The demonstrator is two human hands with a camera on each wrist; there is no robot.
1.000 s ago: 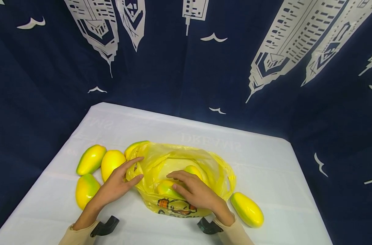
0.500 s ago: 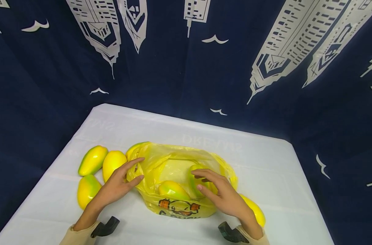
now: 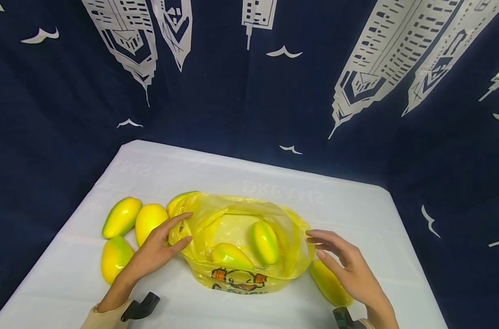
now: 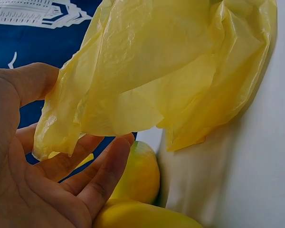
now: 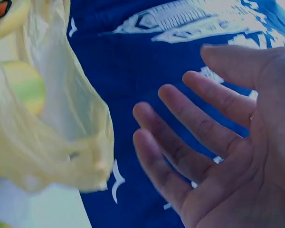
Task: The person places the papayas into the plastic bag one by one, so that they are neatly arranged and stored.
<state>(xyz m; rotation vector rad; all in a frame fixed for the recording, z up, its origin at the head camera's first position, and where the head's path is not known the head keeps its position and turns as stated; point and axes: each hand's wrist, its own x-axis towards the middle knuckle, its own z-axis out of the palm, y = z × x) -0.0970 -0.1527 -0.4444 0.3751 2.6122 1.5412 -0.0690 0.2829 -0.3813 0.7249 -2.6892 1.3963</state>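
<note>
A yellow plastic bag [image 3: 245, 281] with a cartoon print stands open-mouthed on the white table. Inside lie two yellow-green mangoes, one [image 3: 231, 256] at the near side and one [image 3: 264, 242] standing more upright to its right. My left hand [image 3: 154, 250] holds the left edge of the bag; in the left wrist view the yellow film [image 4: 61, 114] runs between thumb and fingers. My right hand [image 3: 348, 265] is just right of the bag, fingers spread and loosely bent, with nothing in it. Below that hand a third mango [image 3: 325, 283] lies on the table, partly covered by it.
Left of the bag several mangoes lie close together: one at the back [image 3: 122, 217], one beside it [image 3: 149, 221] and one nearer [image 3: 115, 259]. Another mango [image 3: 178, 201] is half hidden behind the bag. A dark blue printed curtain [image 3: 233, 100] hangs behind the table [image 3: 183, 160].
My right hand has drawn out of the bag and moved right, past its rim. The right-hand mango in the bag has come into full view. The left hand stays at the bag's edge.
</note>
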